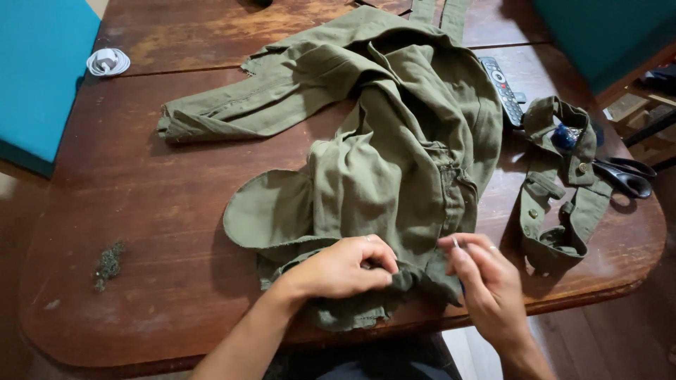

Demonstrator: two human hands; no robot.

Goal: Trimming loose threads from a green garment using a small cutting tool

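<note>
An olive-green garment [394, 134] lies crumpled across a dark wooden table [141, 204], one sleeve stretched to the left. My left hand [345, 267] pinches a fold of the fabric at the table's near edge. My right hand [482, 278] hovers just to the right of it, thumb and forefinger closed on a small thin metal thing, apparently a needle [455, 243]. No thread is visible.
A cut-off olive fabric piece with buttons [560, 190] lies at right, black scissors [627, 174] beside it and a blue round object [565, 136] on it. A remote control [503, 88] sits behind. A coiled white cable [108, 62] is far left, a clump of green lint [108, 264] near left.
</note>
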